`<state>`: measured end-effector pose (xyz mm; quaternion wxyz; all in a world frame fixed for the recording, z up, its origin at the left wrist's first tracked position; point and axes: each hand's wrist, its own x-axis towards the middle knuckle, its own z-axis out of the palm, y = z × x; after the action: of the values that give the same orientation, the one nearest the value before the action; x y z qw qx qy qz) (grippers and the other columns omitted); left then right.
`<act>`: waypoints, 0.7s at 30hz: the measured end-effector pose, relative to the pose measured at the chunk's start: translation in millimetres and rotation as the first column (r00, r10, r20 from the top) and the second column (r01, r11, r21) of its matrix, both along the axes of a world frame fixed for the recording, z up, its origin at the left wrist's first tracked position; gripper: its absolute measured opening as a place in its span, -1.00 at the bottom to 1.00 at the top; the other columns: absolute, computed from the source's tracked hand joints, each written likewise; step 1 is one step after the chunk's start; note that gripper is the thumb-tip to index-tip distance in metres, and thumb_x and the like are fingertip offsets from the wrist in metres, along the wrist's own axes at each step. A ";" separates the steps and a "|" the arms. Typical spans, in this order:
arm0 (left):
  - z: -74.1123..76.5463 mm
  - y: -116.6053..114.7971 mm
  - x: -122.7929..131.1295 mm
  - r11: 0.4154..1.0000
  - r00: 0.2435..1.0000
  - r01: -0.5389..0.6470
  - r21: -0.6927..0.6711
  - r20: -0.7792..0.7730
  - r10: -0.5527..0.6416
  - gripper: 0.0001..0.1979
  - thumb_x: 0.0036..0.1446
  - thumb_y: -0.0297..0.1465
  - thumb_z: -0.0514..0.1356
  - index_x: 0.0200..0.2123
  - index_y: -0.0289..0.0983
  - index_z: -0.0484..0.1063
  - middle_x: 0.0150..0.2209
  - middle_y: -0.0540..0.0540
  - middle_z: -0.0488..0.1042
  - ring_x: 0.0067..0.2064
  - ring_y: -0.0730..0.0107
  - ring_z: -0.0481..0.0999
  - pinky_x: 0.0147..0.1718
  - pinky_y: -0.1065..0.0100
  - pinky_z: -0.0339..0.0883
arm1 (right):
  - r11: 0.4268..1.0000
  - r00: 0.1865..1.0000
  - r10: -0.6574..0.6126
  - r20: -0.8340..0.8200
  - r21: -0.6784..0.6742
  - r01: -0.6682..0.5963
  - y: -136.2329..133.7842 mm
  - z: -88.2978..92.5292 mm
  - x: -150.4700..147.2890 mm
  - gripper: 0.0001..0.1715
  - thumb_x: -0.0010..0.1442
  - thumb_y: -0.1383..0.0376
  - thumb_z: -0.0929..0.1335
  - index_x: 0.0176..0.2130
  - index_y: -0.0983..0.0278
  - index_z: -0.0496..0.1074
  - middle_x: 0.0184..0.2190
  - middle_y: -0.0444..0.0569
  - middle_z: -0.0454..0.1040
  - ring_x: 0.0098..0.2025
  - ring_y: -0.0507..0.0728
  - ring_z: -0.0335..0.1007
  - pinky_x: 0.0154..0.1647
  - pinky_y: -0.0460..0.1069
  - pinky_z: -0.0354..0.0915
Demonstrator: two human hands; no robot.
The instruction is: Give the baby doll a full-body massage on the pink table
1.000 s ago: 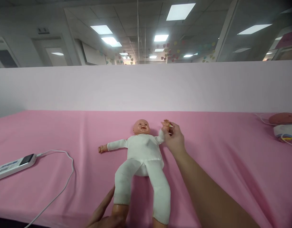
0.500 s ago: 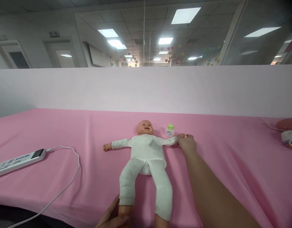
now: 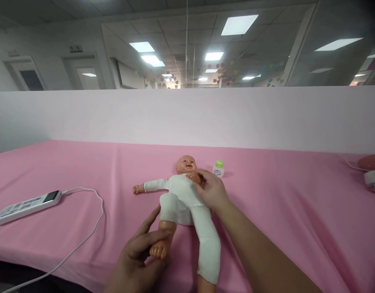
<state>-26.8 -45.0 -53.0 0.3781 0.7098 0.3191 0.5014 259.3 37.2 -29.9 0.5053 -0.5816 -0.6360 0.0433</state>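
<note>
A baby doll (image 3: pixel 183 193) in a white suit lies on its back on the pink cloth (image 3: pixel 281 203), head away from me. My left hand (image 3: pixel 138 256) grips the doll's bare foot and has pushed that leg up so the knee is bent. My right hand (image 3: pixel 210 189) holds the doll's hand and folds that arm across its chest. The doll's other arm lies stretched out to the left. A small white bottle with a green cap (image 3: pixel 218 169) stands just right of the doll's head.
A white power strip (image 3: pixel 27 205) with its cable (image 3: pixel 92 221) lies at the left on the cloth. A low white partition (image 3: pixel 187 118) runs behind the table. Pink and white objects (image 3: pixel 372 169) sit at the far right edge.
My right hand brought the doll's arm from stretched out to the right in across its chest. My left hand pushed the foot upward, bending the doll's leg.
</note>
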 end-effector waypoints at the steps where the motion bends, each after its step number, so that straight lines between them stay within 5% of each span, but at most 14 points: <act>1: 2.5 6.0 4.6 1.000 1.000 -0.013 0.000 -0.010 0.013 -0.73 0.10 -0.39 0.39 -0.10 -0.12 0.69 0.36 -0.21 0.37 0.39 -0.18 0.29 0.09 0.13 0.54 | 0.999 0.996 0.039 0.081 -0.039 -0.036 -2.5 2.6 -2.8 -0.71 0.21 0.26 0.43 -0.04 0.11 0.55 -0.09 -0.05 0.61 -0.04 0.21 0.50 -0.02 0.10 0.39; 5: 8.9 23.8 16.5 0.996 0.996 -0.084 -0.007 -0.013 0.084 -0.71 0.08 -0.39 0.38 -0.09 -0.15 0.69 0.36 -0.21 0.37 0.44 -0.16 0.19 0.16 0.08 0.48 | 0.983 0.965 0.121 0.232 -0.162 -0.084 -13.5 14.8 -7.0 -0.91 0.20 0.34 0.45 -0.23 0.18 0.53 -0.13 -0.04 0.58 -0.01 0.22 0.42 0.00 0.10 0.31; 12: 8.5 25.0 14.8 0.996 0.995 -0.092 0.020 -0.025 0.093 -0.72 0.13 -0.35 0.37 -0.06 -0.13 0.68 0.28 -0.19 0.48 0.47 -0.08 0.12 0.28 0.05 0.34 | 0.984 0.962 0.074 0.263 -0.178 -0.027 -14.3 16.3 -10.1 -0.77 0.08 0.39 0.49 -0.20 0.18 0.54 -0.18 -0.06 0.60 -0.03 0.23 0.44 0.06 0.13 0.28; 18: 4.4 -5.6 -6.1 0.998 0.998 -0.053 0.025 -0.038 0.054 -0.71 0.13 -0.33 0.40 -0.05 -0.03 0.69 0.42 -0.15 0.28 0.36 -0.17 0.32 0.03 0.19 0.56 | 0.975 0.996 0.040 -0.085 -0.215 -0.058 -6.5 9.5 10.4 -0.72 0.20 0.24 0.44 -0.07 0.05 0.61 -0.12 -0.14 0.66 -0.10 0.17 0.56 -0.07 0.05 0.41; 21: -7.0 -12.6 -22.3 0.998 0.996 0.011 0.058 -0.094 -0.005 -0.62 0.08 -0.41 0.44 -0.01 0.02 0.68 0.42 -0.14 0.26 0.30 -0.23 0.41 0.02 0.13 0.57 | 0.984 0.962 -0.124 -0.241 -0.154 0.088 -1.8 8.2 33.9 -0.64 0.22 0.12 0.42 0.01 0.05 0.58 -0.07 -0.14 0.66 -0.07 0.17 0.57 -0.05 0.04 0.43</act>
<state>-49.1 -57.5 -60.0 0.3437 0.7448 0.3187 0.4750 293.2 35.4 -21.7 0.5404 -0.6392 -0.5305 0.1342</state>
